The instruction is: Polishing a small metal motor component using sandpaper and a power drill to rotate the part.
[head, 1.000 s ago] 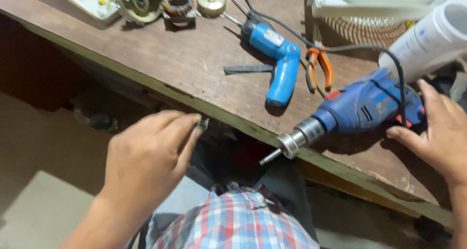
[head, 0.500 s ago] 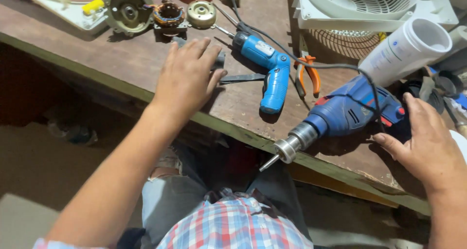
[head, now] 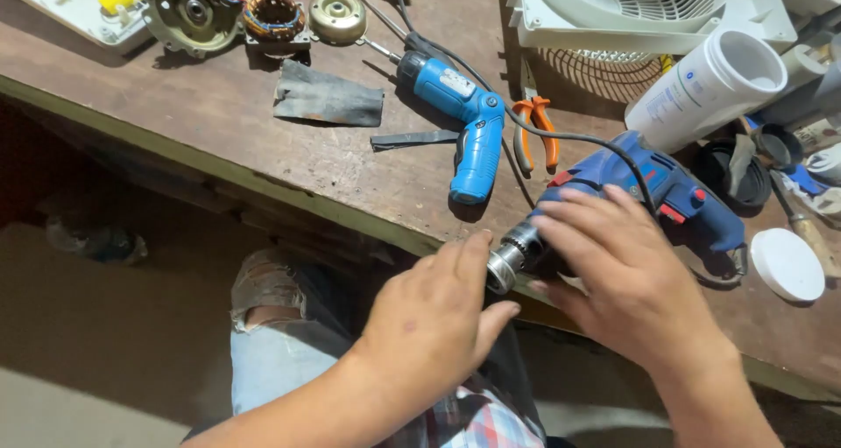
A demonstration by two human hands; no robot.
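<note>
In the head view, a blue corded drill point(head: 648, 194) is lying at the near edge of the wooden workbench point(head: 219, 124), its chuck point(head: 512, 251) jutting over that edge. The right hand point(head: 622, 277) is lying loosely curled over the drill's front body, touching it. The left hand point(head: 434, 321) is closing thumb and fingers at the chuck. A smaller blue screwdriver point(head: 464, 119) is lying further in, orange pliers point(head: 536, 133) just beside it.

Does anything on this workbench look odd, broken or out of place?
The corded blue drill lies with its metal chuck poking past the bench edge, both hands at it. A fan motor sits taken apart beside its copper winding. The person's jeans are torn at the knee.
</note>
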